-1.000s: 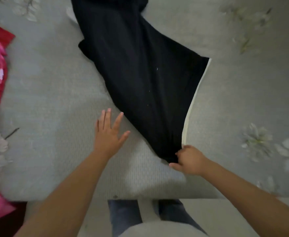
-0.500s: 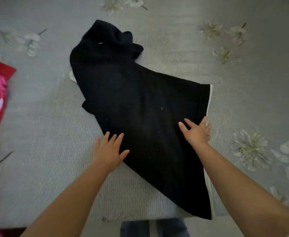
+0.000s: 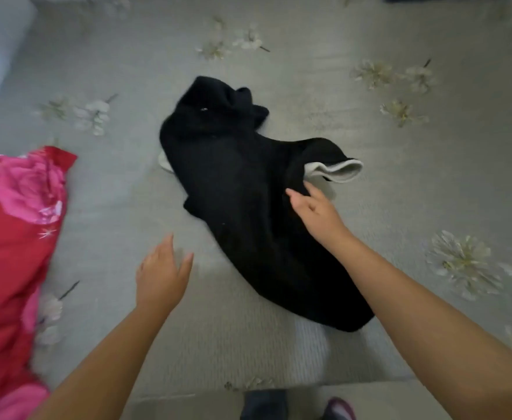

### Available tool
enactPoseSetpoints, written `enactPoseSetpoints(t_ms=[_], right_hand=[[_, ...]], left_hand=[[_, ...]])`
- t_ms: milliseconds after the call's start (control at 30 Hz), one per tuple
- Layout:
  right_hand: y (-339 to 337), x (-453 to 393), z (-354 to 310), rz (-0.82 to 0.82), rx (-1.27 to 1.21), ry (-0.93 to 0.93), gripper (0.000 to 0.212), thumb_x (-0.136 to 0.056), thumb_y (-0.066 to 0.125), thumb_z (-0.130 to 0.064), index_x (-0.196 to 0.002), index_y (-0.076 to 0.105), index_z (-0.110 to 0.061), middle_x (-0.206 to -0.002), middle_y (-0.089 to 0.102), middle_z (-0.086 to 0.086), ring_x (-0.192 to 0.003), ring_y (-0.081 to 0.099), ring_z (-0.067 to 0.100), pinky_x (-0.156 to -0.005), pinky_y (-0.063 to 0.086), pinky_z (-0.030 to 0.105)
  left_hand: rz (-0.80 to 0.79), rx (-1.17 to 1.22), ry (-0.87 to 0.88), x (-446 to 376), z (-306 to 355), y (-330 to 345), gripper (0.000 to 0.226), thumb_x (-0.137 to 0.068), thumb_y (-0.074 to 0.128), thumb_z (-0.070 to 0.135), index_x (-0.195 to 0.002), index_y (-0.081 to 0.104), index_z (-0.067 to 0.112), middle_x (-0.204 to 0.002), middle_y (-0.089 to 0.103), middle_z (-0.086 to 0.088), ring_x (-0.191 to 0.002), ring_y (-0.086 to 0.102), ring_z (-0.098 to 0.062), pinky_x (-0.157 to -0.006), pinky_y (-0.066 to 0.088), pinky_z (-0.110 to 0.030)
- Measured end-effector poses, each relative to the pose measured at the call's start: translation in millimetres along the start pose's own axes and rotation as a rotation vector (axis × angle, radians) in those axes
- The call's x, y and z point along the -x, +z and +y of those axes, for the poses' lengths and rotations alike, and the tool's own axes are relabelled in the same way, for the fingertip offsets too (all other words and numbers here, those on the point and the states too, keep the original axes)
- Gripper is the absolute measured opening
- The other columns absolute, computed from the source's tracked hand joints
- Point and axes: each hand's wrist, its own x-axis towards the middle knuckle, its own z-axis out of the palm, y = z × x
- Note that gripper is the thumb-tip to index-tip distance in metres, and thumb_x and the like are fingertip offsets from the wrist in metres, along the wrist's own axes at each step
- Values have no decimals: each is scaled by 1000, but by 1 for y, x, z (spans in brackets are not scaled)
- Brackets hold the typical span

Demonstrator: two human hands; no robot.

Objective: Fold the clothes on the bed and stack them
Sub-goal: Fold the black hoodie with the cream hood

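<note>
- Right hand (image 3: 315,212) rests with loose, parted fingers on the black garment (image 3: 242,192), gripping nothing.
- Left hand (image 3: 160,275) hovers empty, fingers unclenched, over the bed (image 3: 121,183), just left of the garment.
- Red floral cloth (image 3: 12,237) lies far left.

The right hand (image 3: 315,212) has moved from the garment's (image 3: 242,207) near corner up to its right edge, and that edge, flat half a second ago, now curls over, showing pale lining (image 3: 335,171). The left hand (image 3: 160,277) has come off the cloth's left edge and hovers over the bed (image 3: 112,192), fingers spread.
</note>
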Motion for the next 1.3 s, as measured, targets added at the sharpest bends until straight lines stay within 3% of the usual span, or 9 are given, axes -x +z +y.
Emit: enactPoseSetpoints(t_ms=[133,267,467,500,567,633,700,967,1300], right_hand=[[65,8,-97,-372,142,-247,33,-95,46,-18,-124,55,-7,-143,37,3,-124,32,3,-82,13,-10],[158,66,-158,-807,205,-381,31,-95,46,-17,-121,57,-3,-146,34,5,-132,33,16,-97,21,10],[279,177,-120,-1438,411,-282,25,-90,52,-14,-107,67,-4,-144,39,-1,-133,28,10,-107,22,24],[286,183,-104,-1416,375,-225,22,-88,53,-10,-102,69,-3,-142,42,0,-134,24,9,-109,19,25],[289,180,-78,-1149,306,-190,24,-88,55,-8,-109,66,-6,-141,42,4,-138,21,16,-109,16,26],[286,163,-55,-786,474,-320,38,-88,58,-23,-125,55,-15,-146,35,5,-140,17,21,-111,15,31],[277,147,-40,-593,704,-362,55,-86,56,-41,-135,43,-20,-150,26,6,-142,9,24,-113,10,39],[232,80,-12,-318,785,-122,72,-85,49,-54,-144,24,-20,-155,6,5,-142,-5,23,-113,0,45],[185,-82,-26,-77,565,-85,71,-88,51,-44,-143,25,-9,-153,15,10,-142,2,25,-114,7,39]], left_hand=[[138,-65,-129,51,-73,-60,60,-90,44,39,-129,44,-7,-127,49,-29,-120,43,-41,-100,32,-47],[265,-45,-372,130,-139,-95,52,-91,50,25,-135,39,-1,-136,44,-22,-128,35,-37,-105,28,-46],[256,-140,-562,244,-237,-93,53,-91,44,32,-133,43,0,-136,45,-22,-131,34,-38,-103,31,-48],[229,-154,-562,252,-249,-89,54,-91,45,33,-133,43,1,-136,45,-22,-131,33,-39,-102,32,-51],[145,-182,-517,255,-265,-79,54,-91,51,34,-135,42,5,-139,42,-20,-133,30,-38,-101,30,-55],[105,-191,-399,239,-274,-68,56,-88,58,32,-135,44,6,-141,40,-20,-134,28,-39,-101,26,-58],[66,-186,-293,215,-273,-56,56,-88,58,31,-137,41,11,-145,34,-16,-137,22,-36,-105,20,-56],[-45,-229,34,74,-210,-20,61,-92,41,46,-146,19,27,-155,12,-2,-142,2,-23,-111,9,-45],[-110,-132,158,-123,-126,-21,63,-93,39,44,-147,13,24,-155,8,-4,-142,-3,-22,-113,10,-38]])
